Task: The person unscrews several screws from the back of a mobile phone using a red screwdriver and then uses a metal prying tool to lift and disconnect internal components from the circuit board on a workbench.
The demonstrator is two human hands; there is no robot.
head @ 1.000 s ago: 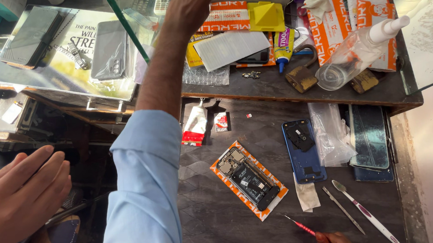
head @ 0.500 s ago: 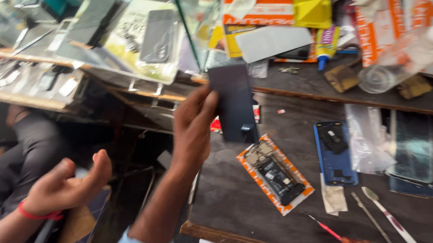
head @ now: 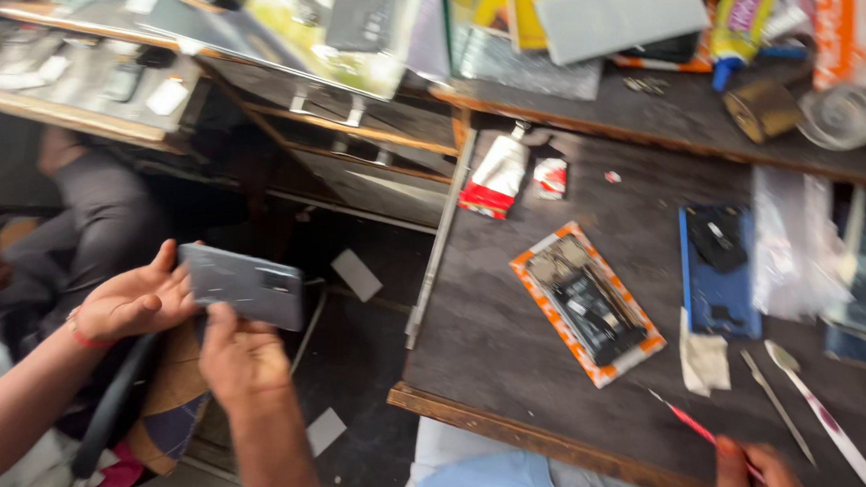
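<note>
The person's left hand (head: 242, 357) is out to the left of the counter (head: 521, 368), over the dark floor. It grips a grey smartphone (head: 243, 285) from below, fingers closed on its lower edge, and the phone lies roughly flat with its back up. Another person's hand (head: 134, 304), with a red band at the wrist, comes in from the left, palm open, and its fingers touch the left end of the same phone.

The right hand (head: 757, 466) is mostly cut off at the bottom edge of the view. Its fingertips are pinched on the end of a thin red-handled tool (head: 686, 421), which rests on the counter.

On the counter lies an opened phone in an orange-rimmed frame (head: 589, 304). Just right of it is a blue phone housing (head: 717, 271), with a scrap of white cloth (head: 702, 357) below that. Two slim metal prying tools (head: 776, 405) lie near the right hand. A red and white packet (head: 494, 178) sits at the counter's far left edge.
</note>
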